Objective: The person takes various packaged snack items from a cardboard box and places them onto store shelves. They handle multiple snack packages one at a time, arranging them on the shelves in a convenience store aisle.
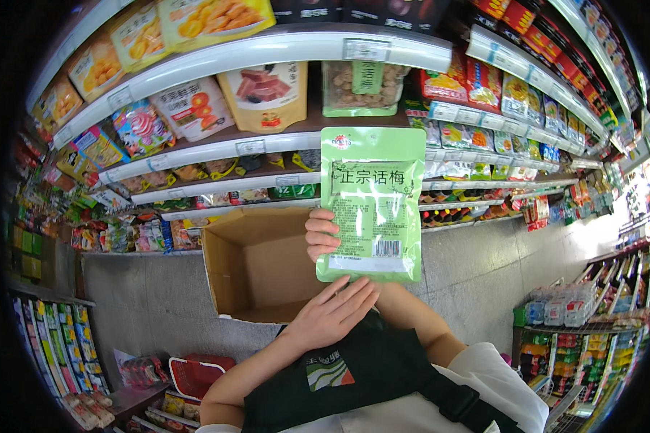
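Observation:
A light green foil pouch of preserved plums (374, 200) is upright before me, its printed back with a barcode facing me. My right hand (323, 235) holds it from behind; the fingers curl around its left edge, while the thumb and palm are hidden. My left hand (338, 311) lies just below with fingers extended, the tips close to the pouch's bottom edge. Whether they touch it I cannot tell. Behind and left of the pouch is an open cardboard box (233, 270), its brown inner walls showing. On the shelf above stands a similar green-edged pouch with a clear window (338, 89).
Shelf rows with white price rails (249, 146) curve across the front, holding snack pouches such as a beige one (265, 97). Grey tiled floor (466, 260) runs below. A red basket (200, 373) is at lower left. Bottled drinks (563, 306) stand on a right-hand rack.

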Available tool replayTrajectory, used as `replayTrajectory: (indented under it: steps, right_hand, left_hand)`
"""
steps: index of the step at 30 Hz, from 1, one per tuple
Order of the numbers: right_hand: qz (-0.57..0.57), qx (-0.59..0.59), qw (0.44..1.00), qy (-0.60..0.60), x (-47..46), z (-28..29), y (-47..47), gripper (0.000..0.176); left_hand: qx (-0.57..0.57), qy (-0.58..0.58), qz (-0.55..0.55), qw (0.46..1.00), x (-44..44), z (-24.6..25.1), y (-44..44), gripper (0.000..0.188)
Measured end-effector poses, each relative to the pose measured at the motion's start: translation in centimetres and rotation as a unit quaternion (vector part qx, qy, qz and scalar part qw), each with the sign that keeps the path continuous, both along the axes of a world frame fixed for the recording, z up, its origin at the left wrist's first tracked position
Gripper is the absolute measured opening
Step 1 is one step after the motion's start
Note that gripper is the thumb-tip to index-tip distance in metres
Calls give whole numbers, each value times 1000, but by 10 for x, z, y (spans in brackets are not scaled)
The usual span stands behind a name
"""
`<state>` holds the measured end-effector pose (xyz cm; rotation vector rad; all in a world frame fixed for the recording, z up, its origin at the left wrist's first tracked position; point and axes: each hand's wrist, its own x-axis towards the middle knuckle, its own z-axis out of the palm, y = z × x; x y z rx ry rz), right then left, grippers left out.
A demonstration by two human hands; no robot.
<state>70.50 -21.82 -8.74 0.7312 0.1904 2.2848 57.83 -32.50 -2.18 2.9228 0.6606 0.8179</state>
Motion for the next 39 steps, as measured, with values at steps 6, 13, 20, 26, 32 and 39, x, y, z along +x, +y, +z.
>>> replayTrajectory:
  steps: [6,13,20,26,32,39]
  right_hand:
    - [4,-8,1000,16,37,16,2,28]
    - [-5,71,997,-1,49,9,8,21]
    - [0,117,992,42,50,0,13,32]
    - [4,121,992,25,47,7,12,31]
    - [8,111,994,15,49,6,12,29]
    - [-10,117,993,-14,52,8,17,26]
  left_hand:
    - [10,-71,10,997,26,6,3,29]
    - [41,-32,19,998,53,14,11,27]
    - [45,-35,-13,998,58,13,11,29]
    - [27,-40,6,999,59,12,10,29]
    - [22,-44,7,999,59,12,13,30]
    - [18,-57,-1,998,59,13,19,30]
